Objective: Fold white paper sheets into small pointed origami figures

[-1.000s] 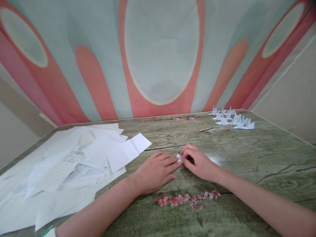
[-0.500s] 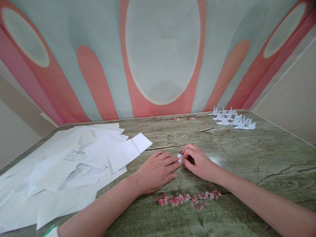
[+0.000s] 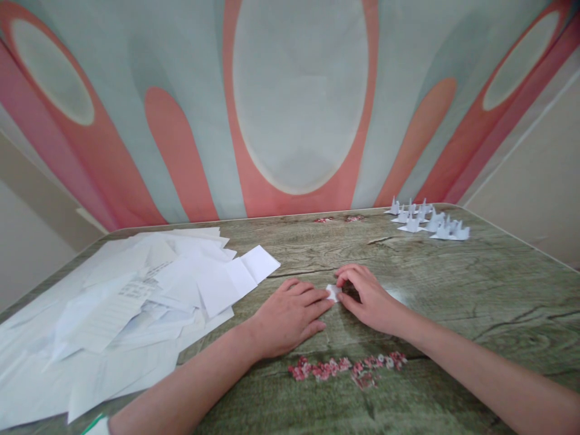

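The paper (image 3: 333, 293) lies on the counter (image 3: 498, 281). At the paper's 8 o'clock, the left hand (image 3: 290, 316) rests flat, fingers straight, tips on it; at 3 o'clock, the right hand (image 3: 369, 301) curls, thumb and index finger at the paper's edge, whether pinching I cannot tell. Cranes (image 3: 412, 224) stand at 2 o'clock, sheets (image 3: 215, 284) spread at 9 o'clock

The table (image 3: 453, 284) looks like weathered wood, its grain rough to the eye yet glossy at three o'clock from the folded piece (image 3: 333, 293), which is white paper. The sheets (image 3: 217, 281) at nine o'clock are matt paper; the cranes (image 3: 412, 224) at two, creased paper. The backdrop (image 3: 299, 90) at twelve looks smooth and matt.
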{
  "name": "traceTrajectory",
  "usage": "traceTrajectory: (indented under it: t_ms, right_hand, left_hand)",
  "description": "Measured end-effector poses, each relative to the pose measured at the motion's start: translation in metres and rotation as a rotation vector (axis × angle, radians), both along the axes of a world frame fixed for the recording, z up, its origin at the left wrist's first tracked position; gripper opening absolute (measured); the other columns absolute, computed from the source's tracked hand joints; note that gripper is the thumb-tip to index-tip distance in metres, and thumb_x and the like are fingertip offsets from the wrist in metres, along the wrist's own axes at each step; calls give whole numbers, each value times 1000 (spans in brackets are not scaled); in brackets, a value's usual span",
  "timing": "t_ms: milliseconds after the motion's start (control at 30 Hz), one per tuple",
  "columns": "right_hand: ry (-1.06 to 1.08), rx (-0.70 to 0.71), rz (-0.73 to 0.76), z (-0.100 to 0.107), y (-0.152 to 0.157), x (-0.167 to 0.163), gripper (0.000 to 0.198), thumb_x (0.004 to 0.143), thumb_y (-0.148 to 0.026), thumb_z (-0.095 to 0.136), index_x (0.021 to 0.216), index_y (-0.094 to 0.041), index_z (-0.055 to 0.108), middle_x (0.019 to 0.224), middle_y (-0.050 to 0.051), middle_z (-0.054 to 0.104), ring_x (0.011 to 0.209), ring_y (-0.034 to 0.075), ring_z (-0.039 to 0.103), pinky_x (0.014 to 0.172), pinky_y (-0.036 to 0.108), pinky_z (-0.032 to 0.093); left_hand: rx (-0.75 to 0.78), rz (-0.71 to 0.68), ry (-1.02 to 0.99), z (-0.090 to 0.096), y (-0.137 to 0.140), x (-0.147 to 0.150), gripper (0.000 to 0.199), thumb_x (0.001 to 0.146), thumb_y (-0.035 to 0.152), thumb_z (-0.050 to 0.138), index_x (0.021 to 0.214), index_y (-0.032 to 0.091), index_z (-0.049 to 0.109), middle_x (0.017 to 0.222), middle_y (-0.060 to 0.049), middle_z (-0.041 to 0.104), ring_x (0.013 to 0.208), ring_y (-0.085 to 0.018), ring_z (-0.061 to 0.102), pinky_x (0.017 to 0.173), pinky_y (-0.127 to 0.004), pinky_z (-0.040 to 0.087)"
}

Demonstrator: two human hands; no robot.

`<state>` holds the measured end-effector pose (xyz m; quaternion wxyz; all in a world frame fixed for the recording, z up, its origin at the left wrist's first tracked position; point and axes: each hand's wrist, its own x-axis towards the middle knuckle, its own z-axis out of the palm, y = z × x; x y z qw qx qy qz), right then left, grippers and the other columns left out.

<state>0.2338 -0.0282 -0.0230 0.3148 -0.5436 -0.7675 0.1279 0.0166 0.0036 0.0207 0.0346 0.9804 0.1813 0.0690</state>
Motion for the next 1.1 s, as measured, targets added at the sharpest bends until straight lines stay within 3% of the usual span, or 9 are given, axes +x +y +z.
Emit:
traceTrajectory:
  t_ms: [333, 500, 733, 1100]
  right_hand:
    - [48, 49, 35, 8, -9, 3, 18, 83, -15, 47, 98, -22, 53, 105, 7, 51, 104, 22, 46, 88, 40, 39]
    - [-261, 115, 47, 15, -21, 3, 35, 80, -4, 41, 104, -21, 60, 98, 9, 57, 91, 23, 51, 79, 40, 40]
    - [-644, 152, 54, 13, -31, -9, 32, 79, -8, 50, 108, -16, 59, 102, 9, 58, 89, 23, 50, 75, 38, 38]
    - [-752, 121, 34, 14, -33, -16, 32, 80, -8, 49, 111, -13, 56, 97, 9, 57, 89, 23, 49, 74, 36, 40]
  left_hand:
    - [-8, 11, 14, 3, -2, 1, 38, 89, 39, 43, 125, 27, 45, 125, 0, 52, 112, -21, 42, 98, -35, 25]
    - [17, 15, 13, 3, -2, 1, 37, 89, 39, 43, 124, 27, 46, 125, -1, 52, 112, -20, 42, 97, -35, 26]
    - [49, 12, 30, 1, -3, 2, 38, 90, 40, 41, 124, 24, 46, 125, -2, 52, 112, -20, 42, 97, -34, 26]
    - [62, 13, 24, 2, -3, 2, 38, 89, 42, 41, 123, 24, 47, 123, -3, 53, 113, -21, 42, 97, -36, 28]
